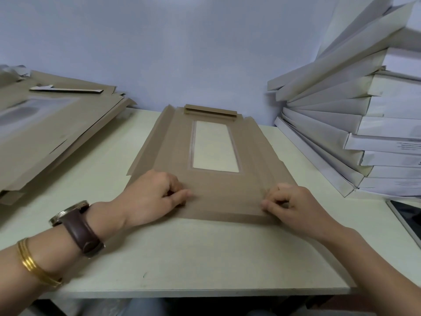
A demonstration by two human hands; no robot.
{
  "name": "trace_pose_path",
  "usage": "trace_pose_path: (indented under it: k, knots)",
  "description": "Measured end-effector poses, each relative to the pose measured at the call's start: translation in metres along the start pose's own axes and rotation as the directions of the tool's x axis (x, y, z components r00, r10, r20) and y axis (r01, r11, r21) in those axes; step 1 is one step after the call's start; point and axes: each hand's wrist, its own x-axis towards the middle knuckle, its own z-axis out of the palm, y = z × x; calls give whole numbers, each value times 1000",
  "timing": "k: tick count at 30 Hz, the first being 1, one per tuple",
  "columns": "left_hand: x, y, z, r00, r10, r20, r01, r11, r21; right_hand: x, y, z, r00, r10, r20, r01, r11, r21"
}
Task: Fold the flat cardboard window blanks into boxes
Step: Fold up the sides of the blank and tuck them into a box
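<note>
A brown cardboard window blank (pixel 173 142) lies flat in the middle of the table, its clear rectangular window (pixel 214 147) facing up. The far flap is folded over into a low ridge, and the long side flaps lie out flat. My left hand (pixel 152 197) pinches the near flap of the blank at its left end, fingers curled. My right hand (pixel 293 206) pinches the same near flap at its right end. The flap edge lies low against the table between both hands.
A stack of flat brown blanks (pixel 57 124) fills the table's left side. Folded white boxes (pixel 355 106) are piled high at the right against the wall. A tablet-like device (pixel 407 217) lies at the right edge. The pale table (pixel 205 258) ends just in front of me.
</note>
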Motion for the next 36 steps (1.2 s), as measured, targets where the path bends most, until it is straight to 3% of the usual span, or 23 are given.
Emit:
trace_pose_path:
  k: [4, 8, 11, 15, 18, 25, 31, 36]
  knots:
    - [-1, -5, 1, 1000, -31, 6, 30, 998, 53, -1, 3, 1, 999, 26, -32, -29, 996, -80]
    - [-3, -18, 0, 981, -139, -137, 157, 979, 129, -3, 12, -4, 982, 118, -147, -152, 956, -249]
    - [-4, -28, -1, 917, -315, -244, 362, 915, 181, -1, 20, -12, 948, 278, -155, -315, 889, -334]
    - [3, -35, -6, 816, -551, -175, 574, 808, 136, 5, 27, -15, 884, 460, -81, -455, 807, -376]
    - [7, -36, -8, 814, -568, -122, 575, 818, 23, 7, 31, -15, 866, 496, -58, -487, 812, -322]
    - [8, -34, -7, 864, -458, -209, 443, 889, -117, 11, 24, -13, 893, 438, -106, -450, 880, -149]
    - [10, -27, -6, 888, -422, -184, 400, 905, -146, 13, 19, -6, 921, 356, -159, -375, 921, -108]
    - [13, -28, -4, 875, -451, -176, 430, 891, -145, 13, 20, 0, 902, 385, -193, -386, 922, 37]
